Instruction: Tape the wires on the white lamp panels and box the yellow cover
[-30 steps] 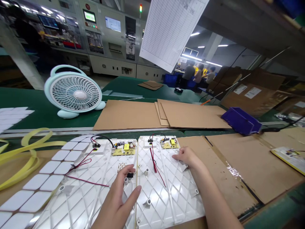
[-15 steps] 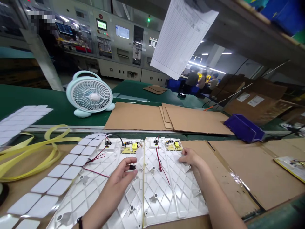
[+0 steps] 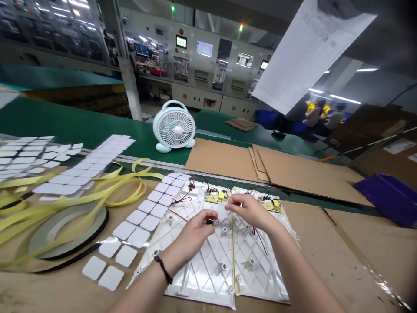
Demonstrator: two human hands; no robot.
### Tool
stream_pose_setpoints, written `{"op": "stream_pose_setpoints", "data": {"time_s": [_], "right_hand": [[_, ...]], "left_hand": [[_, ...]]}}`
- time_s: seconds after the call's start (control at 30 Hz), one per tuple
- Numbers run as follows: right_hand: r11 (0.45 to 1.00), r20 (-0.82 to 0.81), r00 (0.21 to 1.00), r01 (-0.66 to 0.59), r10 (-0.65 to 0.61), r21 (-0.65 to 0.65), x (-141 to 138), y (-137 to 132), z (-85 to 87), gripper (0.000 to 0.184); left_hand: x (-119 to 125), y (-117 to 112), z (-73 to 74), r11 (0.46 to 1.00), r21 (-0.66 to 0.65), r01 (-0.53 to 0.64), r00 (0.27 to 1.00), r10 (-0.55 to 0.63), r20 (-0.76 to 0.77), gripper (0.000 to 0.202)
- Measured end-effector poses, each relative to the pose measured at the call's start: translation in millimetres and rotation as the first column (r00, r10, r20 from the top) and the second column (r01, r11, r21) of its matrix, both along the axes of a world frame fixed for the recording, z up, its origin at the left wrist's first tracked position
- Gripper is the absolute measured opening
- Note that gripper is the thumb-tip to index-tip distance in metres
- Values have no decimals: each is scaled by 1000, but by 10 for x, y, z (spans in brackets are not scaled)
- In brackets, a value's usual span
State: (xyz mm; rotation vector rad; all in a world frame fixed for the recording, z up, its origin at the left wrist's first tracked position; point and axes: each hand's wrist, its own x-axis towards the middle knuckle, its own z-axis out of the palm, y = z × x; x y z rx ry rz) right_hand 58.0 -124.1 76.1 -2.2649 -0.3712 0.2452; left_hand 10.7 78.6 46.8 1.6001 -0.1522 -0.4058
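Two white ribbed plastic panels (image 3: 205, 261) lie side by side, inner faces up, each with a yellow circuit board (image 3: 215, 198) and wires at its far end. My left hand (image 3: 195, 228) is closed over the left panel, a small black piece (image 3: 209, 221) between thumb and fingers. Just beyond its fingertips is a thin white sticker (image 3: 222, 212). My right hand (image 3: 247, 211) pinches the sticker's right edge, above the seam between the panels. Whether my left fingers also touch the sticker, I cannot tell. Dark red wires (image 3: 254, 230) are partly behind my right hand.
Sheets of white square stickers (image 3: 150, 206) lie to the left, beside loose yellow tape (image 3: 140, 174) and a tape roll (image 3: 68, 230). A light-blue fan (image 3: 176, 128) and cardboard sheets (image 3: 224, 156) stand beyond. A purple bin (image 3: 387, 195) sits at right; paper (image 3: 309, 56) hangs above.
My right hand has moved left from the right panel to the white sticker by my left hand. My left hand still holds the black piece. The view has swung left.
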Motion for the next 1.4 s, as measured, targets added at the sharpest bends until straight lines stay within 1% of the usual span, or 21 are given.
{"op": "stream_pose_setpoints", "data": {"time_s": [0.1,0.23,0.3,0.37,0.43,0.5,0.57,0.67,0.7,0.73,0.77,0.8,0.83,0.87,0.9,0.97,1.0,1.07,1.13,1.2,1.4], "right_hand": [[997,-52,999,-1,5,73,91,12,-125,23],[984,-97,995,-7,24,177,125,-13,-260,23],[967,-124,991,-10,43,253,112,-2,-313,25],[950,-132,989,-28,73,311,96,12,-356,26],[949,-111,990,-44,83,312,86,22,-381,26],[964,-86,995,-31,55,265,83,29,-389,25],[973,-68,998,7,9,232,85,35,-389,24],[962,-117,993,23,9,271,100,39,-416,23],[958,-151,988,41,2,283,108,39,-441,23],[957,-180,983,73,-22,281,117,37,-474,24],[958,-193,979,110,-59,264,128,36,-515,24],[960,-187,978,141,-96,241,140,35,-560,24],[964,-168,978,155,-120,218,153,34,-607,24],[968,-148,981,153,-125,198,166,33,-651,25],[973,-137,984,141,-117,182,178,34,-690,25],[982,-144,985,118,-96,150,201,35,-747,27],[984,-155,984,115,-93,136,212,36,-767,27],[987,-174,980,115,-95,110,233,37,-793,27],[989,-187,977,121,-103,88,251,36,-812,27],[989,-195,975,127,-110,74,264,35,-828,27],[990,-203,972,130,-116,56,270,49,-827,25]], "left_hand": [[-16,20,-55,997,71,-34,997,30,67,39],[-23,26,-88,982,163,-99,989,79,128,37],[-5,11,-104,985,126,-119,990,109,89,32],[24,-12,-124,990,26,-142,990,142,-1,27],[54,-35,-142,984,-45,-171,984,168,-64,26],[77,-50,-154,981,-43,-190,980,187,-67,25],[89,-55,-162,982,-6,-191,981,190,-48,23],[80,-43,-172,984,62,-170,985,170,2,25],[68,-36,-177,979,112,-168,985,163,55,27],[51,-31,-184,967,184,-175,978,150,142,31],[29,-27,-191,942,277,-190,959,118,257,36],[2,-27,-200,901,379,-211,924,58,378,41],[-28,-32,-208,846,479,-235,878,-26,477,45],[-61,-42,-215,782,569,-253,836,-119,536,47],[-95,-56,-220,717,646,-261,809,-202,552,47],[-156,-97,-219,603,758,-248,803,-310,509,45],[-181,-121,-215,556,797,-235,810,-341,477,45],[-216,-167,-200,486,849,-208,822,-384,421,46],[-233,-205,-189,437,881,-183,834,-406,374,46],[-241,-229,-187,407,898,-167,844,-411,344,46],[-248,-248,-223,384,906,-175,838,-424,342,49]]}}
